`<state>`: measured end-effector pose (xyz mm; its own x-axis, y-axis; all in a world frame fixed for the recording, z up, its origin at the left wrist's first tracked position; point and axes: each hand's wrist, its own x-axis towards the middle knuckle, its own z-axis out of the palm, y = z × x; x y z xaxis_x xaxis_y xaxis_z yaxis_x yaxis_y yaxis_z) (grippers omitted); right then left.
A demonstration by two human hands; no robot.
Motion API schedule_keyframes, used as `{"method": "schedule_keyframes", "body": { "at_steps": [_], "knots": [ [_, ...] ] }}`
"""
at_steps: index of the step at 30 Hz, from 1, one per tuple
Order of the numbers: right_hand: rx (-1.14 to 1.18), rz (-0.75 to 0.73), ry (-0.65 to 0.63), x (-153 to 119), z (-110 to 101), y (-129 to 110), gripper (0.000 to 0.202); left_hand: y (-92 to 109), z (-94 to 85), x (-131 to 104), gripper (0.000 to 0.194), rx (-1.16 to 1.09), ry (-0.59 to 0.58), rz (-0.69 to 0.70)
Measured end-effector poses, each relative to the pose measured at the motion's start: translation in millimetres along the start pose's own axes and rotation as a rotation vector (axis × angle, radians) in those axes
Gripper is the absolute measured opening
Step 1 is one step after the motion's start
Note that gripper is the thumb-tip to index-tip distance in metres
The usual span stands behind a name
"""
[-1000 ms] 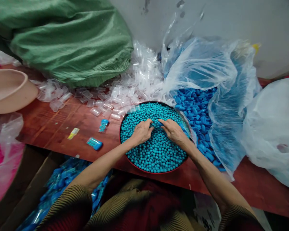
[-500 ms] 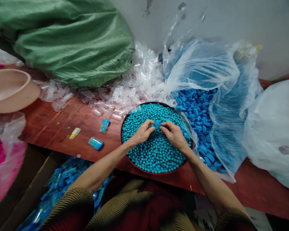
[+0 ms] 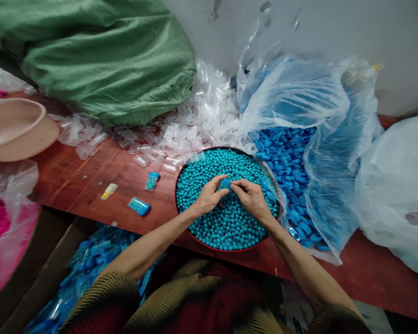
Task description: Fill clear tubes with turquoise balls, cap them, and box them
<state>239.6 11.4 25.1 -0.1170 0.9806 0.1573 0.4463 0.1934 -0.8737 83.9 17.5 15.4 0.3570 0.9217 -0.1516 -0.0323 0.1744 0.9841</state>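
Note:
Over a round tray [image 3: 226,250] full of small teal balls [image 3: 226,227], both of my hands meet at a small blue-capped container [image 3: 225,184]. My left hand [image 3: 209,195] pinches it between thumb and fingers. The fingertips of my right hand [image 3: 251,197] are closed against its right side; the fingers partly cover it. To the left on the red table [image 3: 163,204] lie two clear containers with blue caps and teal balls inside, one upper [image 3: 152,181] and one lower [image 3: 138,206].
Clear empty containers [image 3: 181,134] are heaped behind the tray. Blue caps [image 3: 296,185] spill from a plastic bag [image 3: 330,185] at the right. A green sack [image 3: 107,65], a beige basin [image 3: 17,130] and a yellow-and-white piece [image 3: 109,191] are at the left.
My left hand has shifted slightly right and down, its fingers now further around the container. My right hand has barely moved.

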Motion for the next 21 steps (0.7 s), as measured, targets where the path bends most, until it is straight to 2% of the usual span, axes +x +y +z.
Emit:
{"method": "schedule_keyframes", "body": {
  "at_steps": [6,9,11,13,15,18,21],
  "knots": [
    [-0.010,-0.106,-0.144,-4,-10,1,0.022,-1,-2.0,-5,0.027,0.111,0.061,0.012],
    [0.048,-0.120,-0.248,-1,-23,-1,0.022,5,-9.5,-5,0.030,0.160,-0.030,-0.024],
    [0.157,-0.033,-0.297,2,-29,0,0.025,11,-13.5,-6,0.031,0.195,-0.122,-0.028],
    [0.280,0.080,-0.255,4,-29,0,0.038,16,-14.4,-7,0.031,0.213,-0.162,0.001],
    [0.306,0.127,-0.159,4,-24,-1,0.050,17,-11.8,-9,0.035,0.207,-0.148,0.036],
    [0.089,0.018,-0.086,-1,-12,-6,0.042,13,-4.7,-11,0.047,0.181,-0.051,0.149],
    [-0.164,-0.152,-0.159,-11,0,-12,0.047,8,0.9,-13,0.046,0.174,0.048,0.233]
  ]
}}
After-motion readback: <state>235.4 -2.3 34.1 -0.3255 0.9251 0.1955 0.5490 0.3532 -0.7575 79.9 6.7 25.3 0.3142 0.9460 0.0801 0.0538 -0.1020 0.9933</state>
